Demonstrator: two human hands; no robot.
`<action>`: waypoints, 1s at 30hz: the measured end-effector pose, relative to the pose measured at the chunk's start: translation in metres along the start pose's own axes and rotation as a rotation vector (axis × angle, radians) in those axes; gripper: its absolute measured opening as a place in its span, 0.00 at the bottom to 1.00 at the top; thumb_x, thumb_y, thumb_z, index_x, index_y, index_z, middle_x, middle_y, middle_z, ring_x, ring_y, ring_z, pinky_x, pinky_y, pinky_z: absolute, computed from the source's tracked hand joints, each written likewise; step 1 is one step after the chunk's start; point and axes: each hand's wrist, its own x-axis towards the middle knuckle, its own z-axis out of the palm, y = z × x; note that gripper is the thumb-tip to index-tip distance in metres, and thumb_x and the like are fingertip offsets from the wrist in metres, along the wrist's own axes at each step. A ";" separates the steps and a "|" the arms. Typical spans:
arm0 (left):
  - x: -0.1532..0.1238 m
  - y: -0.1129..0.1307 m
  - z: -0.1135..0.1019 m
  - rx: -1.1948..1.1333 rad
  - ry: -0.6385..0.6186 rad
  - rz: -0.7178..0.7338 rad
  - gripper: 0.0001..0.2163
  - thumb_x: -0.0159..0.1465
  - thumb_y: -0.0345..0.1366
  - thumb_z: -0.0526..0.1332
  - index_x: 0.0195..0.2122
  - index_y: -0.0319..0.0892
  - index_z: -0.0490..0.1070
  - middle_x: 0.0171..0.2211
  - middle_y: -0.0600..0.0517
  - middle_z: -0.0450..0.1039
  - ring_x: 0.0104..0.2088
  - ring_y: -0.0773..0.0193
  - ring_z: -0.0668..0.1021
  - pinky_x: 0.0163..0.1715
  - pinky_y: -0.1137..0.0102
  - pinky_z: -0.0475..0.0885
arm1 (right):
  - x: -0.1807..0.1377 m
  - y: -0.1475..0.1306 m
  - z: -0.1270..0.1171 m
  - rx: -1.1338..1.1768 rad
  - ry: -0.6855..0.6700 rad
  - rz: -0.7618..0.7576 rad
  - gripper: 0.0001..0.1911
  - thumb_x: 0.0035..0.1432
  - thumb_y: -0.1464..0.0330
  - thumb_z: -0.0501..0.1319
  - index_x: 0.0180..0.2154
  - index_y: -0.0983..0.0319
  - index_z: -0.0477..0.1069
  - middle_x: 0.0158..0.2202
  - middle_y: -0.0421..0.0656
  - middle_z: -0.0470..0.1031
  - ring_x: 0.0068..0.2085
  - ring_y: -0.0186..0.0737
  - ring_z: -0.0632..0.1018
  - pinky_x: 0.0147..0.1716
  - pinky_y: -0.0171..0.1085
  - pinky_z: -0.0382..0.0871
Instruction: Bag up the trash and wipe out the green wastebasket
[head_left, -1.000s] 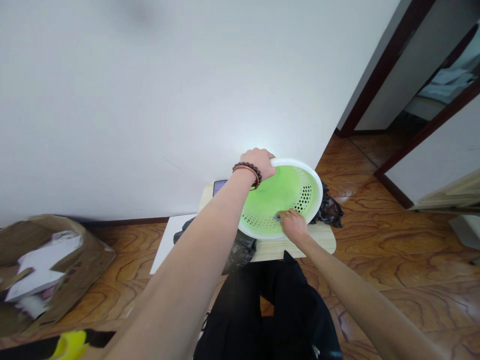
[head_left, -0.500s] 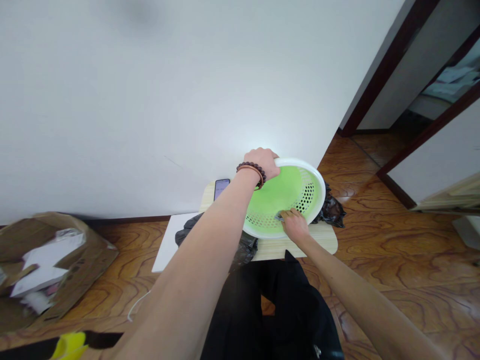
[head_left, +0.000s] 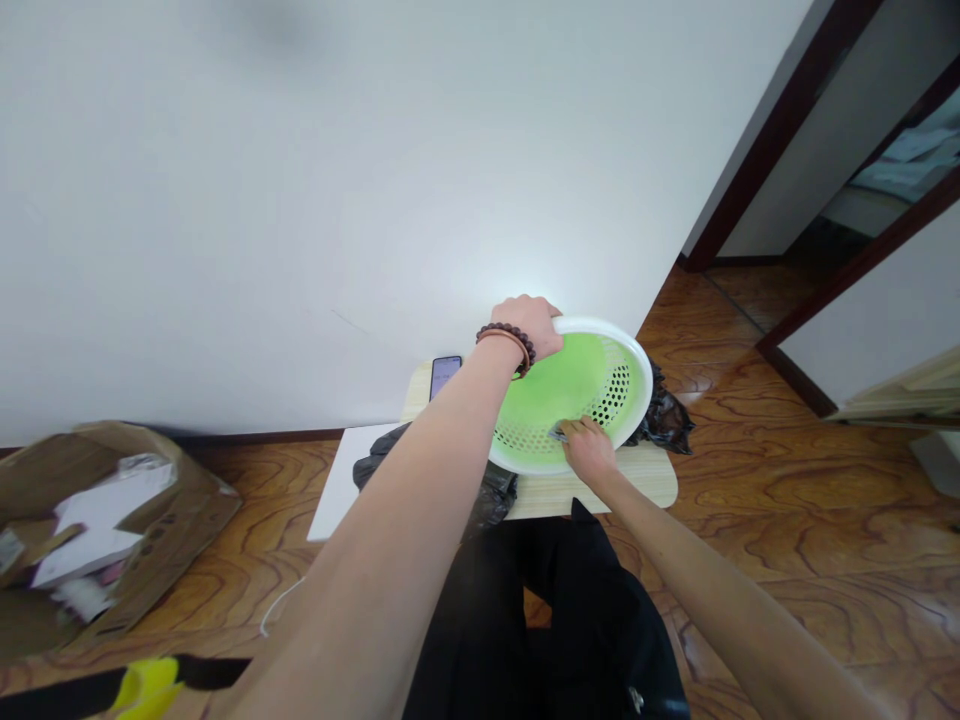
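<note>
Head view: little has moved in the last second. The picture has slid a touch, so the phone point(head_left: 444, 373) at the table's far-left corner now shows in full, while both hands sit where they were on the green basket point(head_left: 570, 385). The work is holding at one spot on the basket's near inner wall.

The left hand point(head_left: 534, 325), a bead bracelet point(head_left: 510, 337) on its wrist, is closed over the white rim at the far-left side and keeps the basket tipped up toward the camera. The right hand point(head_left: 591, 452) has its fingers pinched shut on a small grey piece point(head_left: 557, 434), pressed against the perforated wall just inside the near rim. What that piece is cannot be told.

The basket stands on the small light table point(head_left: 646, 486), covering most of it. Its right rim overhangs a black bag point(head_left: 670, 415), and another black bag point(head_left: 489, 492) lies at the left near corner. The white wall point(head_left: 300, 200) is close behind the table, so there is little room at the back. To the right lies open wooden floor point(head_left: 787, 500), and to the left a white board point(head_left: 337, 485) and, well apart, a cardboard box point(head_left: 150, 520)
</note>
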 end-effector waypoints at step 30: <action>0.002 -0.006 -0.006 0.021 -0.014 -0.016 0.17 0.51 0.42 0.56 0.41 0.50 0.75 0.31 0.49 0.74 0.32 0.59 0.75 0.33 0.68 0.69 | 0.016 -0.019 -0.032 0.004 -0.317 -0.019 0.15 0.54 0.81 0.51 0.38 0.66 0.74 0.37 0.52 0.75 0.41 0.43 0.73 0.37 0.36 0.65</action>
